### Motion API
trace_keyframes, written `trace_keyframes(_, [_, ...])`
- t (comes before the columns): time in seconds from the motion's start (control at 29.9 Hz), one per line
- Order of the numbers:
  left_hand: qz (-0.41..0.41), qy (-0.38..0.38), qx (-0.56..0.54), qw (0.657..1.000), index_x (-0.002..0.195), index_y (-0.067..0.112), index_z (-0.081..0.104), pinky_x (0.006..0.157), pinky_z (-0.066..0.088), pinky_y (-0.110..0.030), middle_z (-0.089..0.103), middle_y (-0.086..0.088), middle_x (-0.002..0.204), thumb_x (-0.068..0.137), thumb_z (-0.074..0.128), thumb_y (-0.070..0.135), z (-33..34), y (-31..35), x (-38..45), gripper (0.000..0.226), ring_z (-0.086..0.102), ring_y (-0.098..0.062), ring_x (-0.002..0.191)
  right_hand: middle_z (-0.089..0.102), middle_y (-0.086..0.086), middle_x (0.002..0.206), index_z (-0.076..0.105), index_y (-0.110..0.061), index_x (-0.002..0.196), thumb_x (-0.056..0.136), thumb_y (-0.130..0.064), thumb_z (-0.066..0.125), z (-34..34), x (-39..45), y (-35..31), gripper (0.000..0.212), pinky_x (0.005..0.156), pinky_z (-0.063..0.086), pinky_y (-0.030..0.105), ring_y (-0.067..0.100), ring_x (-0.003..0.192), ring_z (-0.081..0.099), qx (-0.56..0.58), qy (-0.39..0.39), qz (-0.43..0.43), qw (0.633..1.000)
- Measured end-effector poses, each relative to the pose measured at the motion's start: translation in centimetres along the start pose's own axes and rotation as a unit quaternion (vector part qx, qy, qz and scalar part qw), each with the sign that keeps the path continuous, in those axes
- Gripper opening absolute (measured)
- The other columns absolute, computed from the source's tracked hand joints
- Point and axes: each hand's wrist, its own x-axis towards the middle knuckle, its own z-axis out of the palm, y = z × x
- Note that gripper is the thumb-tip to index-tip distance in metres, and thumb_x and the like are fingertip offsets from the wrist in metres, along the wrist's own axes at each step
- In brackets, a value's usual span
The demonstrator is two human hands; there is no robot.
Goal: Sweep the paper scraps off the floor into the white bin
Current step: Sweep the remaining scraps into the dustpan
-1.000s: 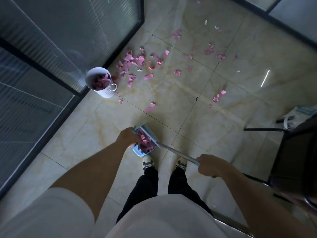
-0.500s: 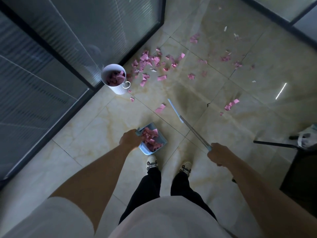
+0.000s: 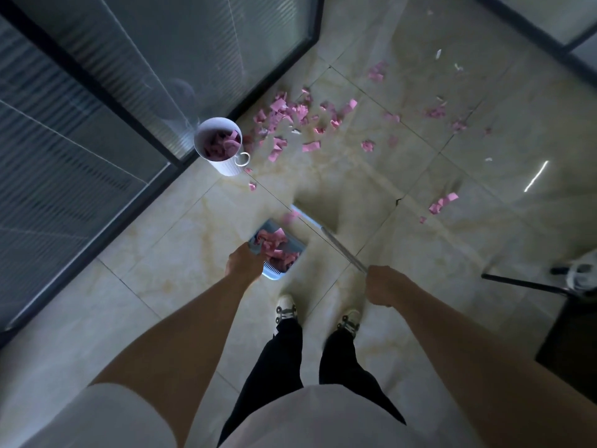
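Dim, wide-angle bent edges, a glare streak on the floor (image 3: 484,130), broom (image 3: 342,245) motion-blurred

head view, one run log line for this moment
left hand holds dustpan with scraps | right hand holds broom | white bin part filled

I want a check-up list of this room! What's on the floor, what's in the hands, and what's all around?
Surface: tiled floor, glossy, pale marbled.
Job's things: white bin by the glass wall, pink scraps inside; dustpan loaded with scraps; broom, motion-blurred.
Clutter: pink paper scraps spread beyond the bin, a few white bits among them.
Hands: left hand grips the dustpan; right hand grips the broom.
Cables: nothing seen.
Surroundings: glass wall with dark frames; chair leg at right.
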Motion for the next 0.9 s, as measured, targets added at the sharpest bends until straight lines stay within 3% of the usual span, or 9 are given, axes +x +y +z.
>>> trace_keyframes(0.1, [-0.007,-0.010,-0.019,1.000,0.128,0.009,0.057,0.094,0.046,-0.033,0.057,-0.012,0.136,0.089,0.053,0.024,0.1,0.3,0.2,0.041,0.058,-0.033,0.118,0.062,0.009,0.103,0.051,-0.006,0.127,0.096,-0.015,0.043,-0.2,-1.5,-0.1,0.033,0.073,0.051,0.032,0.024,0.083,0.062,-0.057,-0.013,-0.026,0.998])
trace_keyframes(0.3, [-0.034,-0.008,-0.082,0.996,0.121,0.009,0.058,0.087,0.054,-0.037,0.066,-0.015,0.121,0.085,0.053,0.022,0.3,1.0,0.4,0.039,0.066,-0.036,0.100,0.051,0.000,0.078,0.052,-0.005,0.121,0.094,-0.015,0.046,-2.4,-4.1,2.0,0.029,0.073,0.049,0.032,0.022,0.076,0.054,-0.024,-0.015,-0.036,0.999])
trace_keyframes(0.4, [-0.059,-0.028,-0.146,0.987,0.116,0.011,0.059,0.062,0.057,-0.035,0.069,-0.014,0.093,0.083,0.055,0.022,0.0,1.1,0.3,0.035,0.066,-0.033,0.069,0.047,-0.002,0.071,0.051,-0.004,0.123,0.093,-0.014,0.044,-2.6,-4.7,3.3,0.033,0.062,0.046,0.027,0.016,0.064,0.054,0.020,-0.017,-0.016,1.000])
trace_keyframes(0.47, [-0.076,-0.077,-0.245,0.964,0.107,0.010,0.056,0.045,0.037,-0.022,0.053,-0.011,0.067,0.086,0.055,0.014,-0.5,1.4,-0.3,0.022,0.045,-0.022,0.047,0.055,0.002,0.076,0.051,-0.004,0.126,0.093,-0.014,0.044,-2.4,-4.7,4.1,0.035,0.054,0.048,0.025,0.014,0.061,0.057,0.047,-0.017,0.005,0.999])
trace_keyframes(0.57, [-0.101,-0.153,-0.355,0.917,0.093,0.012,0.048,0.049,0.022,-0.021,0.037,-0.007,0.058,0.086,0.058,0.006,-1.6,1.8,-1.3,0.014,0.028,-0.014,0.047,0.065,0.009,0.088,0.051,-0.004,0.129,0.091,-0.014,0.046,-1.8,-4.0,5.2,0.040,0.058,0.056,0.027,0.019,0.068,0.066,0.103,-0.006,0.031,0.994])
trace_keyframes(0.67, [-0.088,-0.185,-0.417,0.886,0.103,0.014,0.047,0.048,0.035,-0.021,0.051,-0.007,0.066,0.082,0.069,0.016,-2.9,1.5,-1.7,0.031,0.042,-0.016,0.049,0.066,0.012,0.091,0.050,-0.004,0.130,0.090,-0.013,0.046,-1.2,-3.1,5.5,0.041,0.051,0.051,0.025,0.019,0.064,0.063,0.152,0.004,0.040,0.988])
trace_keyframes(0.77, [-0.074,-0.207,-0.492,0.842,0.103,0.008,0.054,0.060,0.050,-0.028,0.065,-0.009,0.072,0.085,0.066,0.028,-5.0,1.6,-3.0,0.030,0.058,-0.018,0.060,0.058,0.009,0.072,0.055,-0.001,0.121,0.090,-0.011,0.048,-0.9,-2.0,5.0,0.034,0.042,0.039,0.022,0.017,0.050,0.051,0.207,0.018,0.041,0.977])
trace_keyframes(0.8, [-0.073,-0.220,-0.513,0.827,0.092,0.006,0.061,0.061,0.051,-0.027,0.066,-0.009,0.067,0.089,0.060,0.029,-5.8,1.9,-3.6,0.023,0.059,-0.019,0.060,0.054,0.009,0.067,0.057,-0.001,0.116,0.090,-0.011,0.049,-0.9,-1.5,4.7,0.030,0.041,0.037,0.021,0.017,0.047,0.048,0.228,0.026,0.043,0.972])
trace_keyframes(0.9, [-0.055,-0.219,-0.618,0.753,0.042,0.005,0.063,0.039,0.047,-0.016,0.060,-0.010,0.046,0.096,0.042,0.030,-8.3,3.9,-6.3,0.064,0.058,-0.019,0.037,0.050,0.009,0.062,0.057,-0.002,0.103,0.091,-0.010,0.049,-1.8,-0.3,3.9,0.016,0.041,0.032,0.020,0.017,0.044,0.044,0.277,0.032,0.041,0.959])
